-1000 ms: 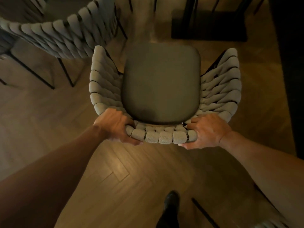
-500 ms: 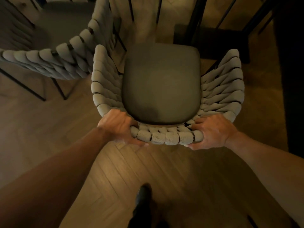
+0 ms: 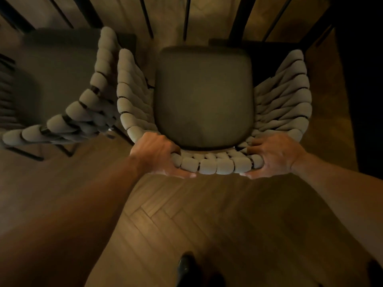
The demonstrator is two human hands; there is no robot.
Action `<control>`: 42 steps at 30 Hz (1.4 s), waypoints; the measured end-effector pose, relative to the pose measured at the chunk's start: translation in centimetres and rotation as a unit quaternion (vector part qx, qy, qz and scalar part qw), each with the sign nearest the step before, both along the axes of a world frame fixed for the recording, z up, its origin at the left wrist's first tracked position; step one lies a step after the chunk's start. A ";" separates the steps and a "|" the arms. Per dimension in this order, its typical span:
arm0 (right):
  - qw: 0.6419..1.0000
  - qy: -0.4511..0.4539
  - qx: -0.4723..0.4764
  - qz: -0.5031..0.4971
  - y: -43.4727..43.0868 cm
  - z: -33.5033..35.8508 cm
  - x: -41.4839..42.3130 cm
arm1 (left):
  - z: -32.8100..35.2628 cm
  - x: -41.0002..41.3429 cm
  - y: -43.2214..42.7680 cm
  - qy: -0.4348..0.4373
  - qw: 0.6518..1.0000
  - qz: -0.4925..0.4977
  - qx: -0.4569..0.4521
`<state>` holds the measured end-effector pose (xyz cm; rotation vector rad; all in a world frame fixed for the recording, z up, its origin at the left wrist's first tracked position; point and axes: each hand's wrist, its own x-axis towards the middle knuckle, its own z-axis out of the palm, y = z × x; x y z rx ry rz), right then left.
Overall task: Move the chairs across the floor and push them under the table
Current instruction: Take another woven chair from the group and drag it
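Observation:
A chair [image 3: 204, 96] with a dark seat cushion and a pale woven-rope back stands right below me, its front facing away. My left hand [image 3: 157, 154] grips the left end of the top back rail, fingers curled over it. On the right end of that rail my right hand [image 3: 273, 155] grips the same way. A second chair of the same kind [image 3: 87, 102] stands close on the left, its rope back almost touching the first one's side. The table's dark legs [image 3: 238, 19] rise just beyond the seat's front; its top is out of view.
The floor is herringbone wood [image 3: 196, 220]. My dark shoe [image 3: 185, 266] shows at the bottom. A dark base plate [image 3: 273, 50] lies under the table to the right of the seat. A dark wall or furniture side [image 3: 364, 90] runs along the right.
The chair has moved forward towards the table's legs with both hands still on its back rail. The second chair on the left now lies closer beside it.

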<state>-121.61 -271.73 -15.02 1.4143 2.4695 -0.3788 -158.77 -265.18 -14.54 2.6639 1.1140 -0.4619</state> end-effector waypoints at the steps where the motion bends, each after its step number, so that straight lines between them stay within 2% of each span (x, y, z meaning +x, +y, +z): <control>1: 1.000 -0.009 -0.003 0.005 0.8 0.0 0.5 | -0.1 0.4 0.5 -0.001 1.000 0.002 -0.002; 10: 0.998 -0.045 -0.029 0.029 5.9 1.6 4.3 | -0.3 4.0 4.4 0.005 1.000 -0.029 -0.008; 15: 0.999 -0.010 0.008 0.030 5.8 2.0 5.1 | -0.2 4.7 4.9 0.012 0.998 -0.048 -0.039; 19: 0.995 -0.062 -0.074 0.020 5.8 2.7 4.9 | 0.8 5.3 5.9 0.043 0.988 -0.136 -0.065; 24: 0.997 -0.010 -0.067 -0.030 5.8 2.1 3.7 | 2.4 4.5 8.4 0.082 0.978 -0.160 -0.107; 31: 0.990 0.010 -0.059 -0.127 7.8 2.1 -1.2 | 2.9 0.9 13.7 0.121 0.983 -0.118 -0.069; 36: 0.979 0.014 -0.037 -0.202 5.6 3.7 -3.0 | 4.0 1.6 12.2 0.124 0.984 -0.063 -0.107; 39: 0.960 0.041 0.000 -0.277 2.4 5.8 -4.3 | 5.5 2.9 11.2 0.155 0.981 -0.060 -0.104; 42: 0.911 0.121 -0.048 -0.391 -1.1 8.1 -6.4 | 6.9 3.6 10.8 0.202 0.967 -0.078 -0.135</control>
